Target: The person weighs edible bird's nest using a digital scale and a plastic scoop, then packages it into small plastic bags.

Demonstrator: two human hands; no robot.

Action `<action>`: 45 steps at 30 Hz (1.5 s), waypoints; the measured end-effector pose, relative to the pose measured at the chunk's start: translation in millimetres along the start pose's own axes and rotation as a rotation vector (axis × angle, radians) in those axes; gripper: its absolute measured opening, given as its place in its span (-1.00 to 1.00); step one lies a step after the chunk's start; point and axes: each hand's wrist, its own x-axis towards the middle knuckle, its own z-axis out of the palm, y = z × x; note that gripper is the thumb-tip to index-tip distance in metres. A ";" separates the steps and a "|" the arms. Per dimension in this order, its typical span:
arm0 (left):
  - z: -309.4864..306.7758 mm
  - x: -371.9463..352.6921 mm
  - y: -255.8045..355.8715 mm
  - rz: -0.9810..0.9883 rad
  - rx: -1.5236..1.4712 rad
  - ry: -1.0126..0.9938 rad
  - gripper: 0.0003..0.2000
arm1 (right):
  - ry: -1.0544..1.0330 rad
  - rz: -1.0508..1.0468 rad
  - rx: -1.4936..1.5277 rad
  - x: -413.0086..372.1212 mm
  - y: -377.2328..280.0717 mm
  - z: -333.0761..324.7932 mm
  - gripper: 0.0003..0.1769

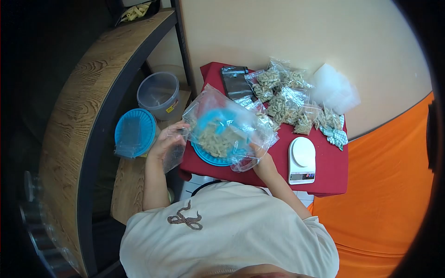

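In front of me a large clear plastic bag (250, 127) spreads over pale, finger-shaped snack pieces (214, 142) and a round blue tray (204, 156). At the bag's left side, my left hand (168, 140) is closed around a clear, stiff-looking plastic piece (174, 155), its fingertips at the bag's edge. My right hand (261, 156) grips the bag's lower right part, with some fingers hidden behind the crumpled film.
Right of the bag stands a white kitchen scale (302, 160) on the red cloth (329, 171). Several filled bags (282, 104), black packaging (235, 79), white plastic sheets (334, 88) and a checked cloth (336, 136) lie behind. A clear tub (157, 95) and blue lid (143, 121) sit left, beside wooden shelving (97, 78).
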 end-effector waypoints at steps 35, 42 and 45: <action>55.6 17.9 -87.4 0.173 -0.407 0.024 -0.50 | -0.017 0.317 0.547 18.0 -7.5 48.9 -0.76; 57.2 21.7 -91.4 0.075 -0.448 0.017 -0.48 | 0.005 0.461 0.778 28.2 -19.4 51.0 -0.75; 54.7 22.4 -88.7 0.072 -0.391 0.026 -0.47 | 0.045 0.546 0.928 31.5 -22.8 51.7 -0.72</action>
